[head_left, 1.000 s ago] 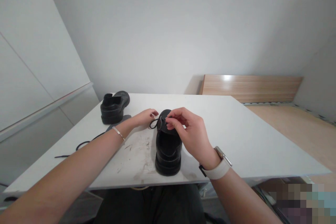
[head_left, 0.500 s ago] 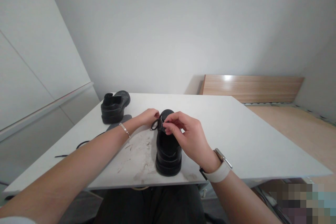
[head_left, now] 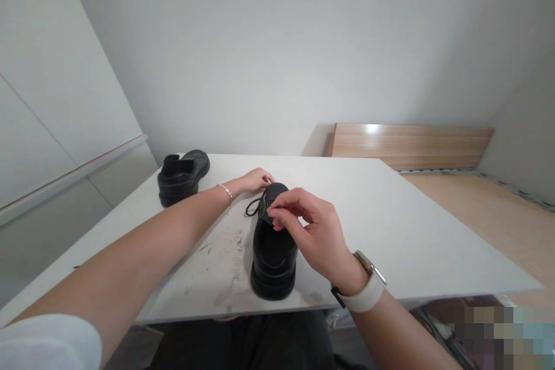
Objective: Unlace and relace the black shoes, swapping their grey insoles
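Observation:
A black shoe [head_left: 274, 277] stands on the table with its heel toward me. My right hand [head_left: 310, 222] is above its tongue, thumb and fingertips pinched together on a thin shoelace. A black loop of the shoelace [head_left: 251, 206] hangs out on the shoe's left side. My left hand [head_left: 256, 180] reaches past the loop to the left of the shoe's toe, its fingers curled closed. What those fingers hold, if anything, is hidden. The other black shoe [head_left: 177, 182] stands at the far left, beyond my left forearm.
The white table [head_left: 390, 225] carries dark smudges [head_left: 229, 248] left of the near shoe. A wood-grain board [head_left: 411, 141] stands behind on the right, beside a light tan surface [head_left: 468, 202]. A wall rises behind the table. At lower right are items partly blurred out.
My left hand has moved forward from the lace loop to beside the shoe's toe. My right hand keeps its pinch over the tongue. The view has shifted slightly.

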The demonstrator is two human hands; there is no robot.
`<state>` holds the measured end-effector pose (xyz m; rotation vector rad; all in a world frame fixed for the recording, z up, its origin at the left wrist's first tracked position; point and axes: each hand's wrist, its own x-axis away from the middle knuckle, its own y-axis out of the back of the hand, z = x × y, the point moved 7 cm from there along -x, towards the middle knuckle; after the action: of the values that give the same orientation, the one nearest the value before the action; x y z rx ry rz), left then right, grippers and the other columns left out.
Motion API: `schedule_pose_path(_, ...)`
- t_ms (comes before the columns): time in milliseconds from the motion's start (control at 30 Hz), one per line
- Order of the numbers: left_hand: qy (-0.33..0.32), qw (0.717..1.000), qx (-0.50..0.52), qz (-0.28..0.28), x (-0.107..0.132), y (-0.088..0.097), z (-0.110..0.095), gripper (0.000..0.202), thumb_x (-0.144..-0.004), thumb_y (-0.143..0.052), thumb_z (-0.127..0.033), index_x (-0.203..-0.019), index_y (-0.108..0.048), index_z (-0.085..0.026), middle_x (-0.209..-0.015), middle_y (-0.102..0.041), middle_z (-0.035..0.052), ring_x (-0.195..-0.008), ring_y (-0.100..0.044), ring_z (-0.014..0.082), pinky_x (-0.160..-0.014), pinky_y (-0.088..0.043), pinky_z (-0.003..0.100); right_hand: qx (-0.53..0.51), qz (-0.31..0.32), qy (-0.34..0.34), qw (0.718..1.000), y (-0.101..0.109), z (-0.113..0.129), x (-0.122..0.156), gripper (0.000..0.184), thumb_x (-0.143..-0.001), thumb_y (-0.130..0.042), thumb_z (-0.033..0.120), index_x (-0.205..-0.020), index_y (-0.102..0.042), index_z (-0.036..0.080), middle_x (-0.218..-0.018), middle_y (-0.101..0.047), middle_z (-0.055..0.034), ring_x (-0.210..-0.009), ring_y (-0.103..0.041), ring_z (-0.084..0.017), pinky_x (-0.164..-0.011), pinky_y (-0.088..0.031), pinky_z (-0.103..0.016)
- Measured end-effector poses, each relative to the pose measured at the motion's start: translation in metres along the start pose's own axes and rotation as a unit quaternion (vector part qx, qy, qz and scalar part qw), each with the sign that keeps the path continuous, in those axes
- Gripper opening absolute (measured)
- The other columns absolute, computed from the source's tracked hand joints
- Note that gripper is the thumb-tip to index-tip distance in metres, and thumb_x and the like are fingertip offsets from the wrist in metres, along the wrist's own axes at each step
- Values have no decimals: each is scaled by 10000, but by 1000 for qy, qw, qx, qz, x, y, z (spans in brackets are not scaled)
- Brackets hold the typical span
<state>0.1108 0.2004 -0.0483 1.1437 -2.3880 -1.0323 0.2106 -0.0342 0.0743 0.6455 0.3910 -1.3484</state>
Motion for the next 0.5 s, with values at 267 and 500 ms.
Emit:
schedule_pose_path(267,8,998,-26,59,-17,-6,-4,251,-571,-570,-58,-764,-715,-123,-613,-637,-24,-584,-531,116,-595,-384,221,16,10,3,1000,0,-3,4,28,-905,-665,210,-881,-654,201,-780,-673,4,-665,-641,-113,-650,-538,-248)
schedule_pose_path(500,-19,1000,-4,-3,-4,11,-34,13,-714,-595,-154,-725,-592,-148,-630,-631,2,-598,-540,131,-593,-395,233,36,5,4,999,2,-7,3,31,-907,-660,211,-879,-655,198,-800,-684,-5,-679,-641,-117,-652,-536,-250)
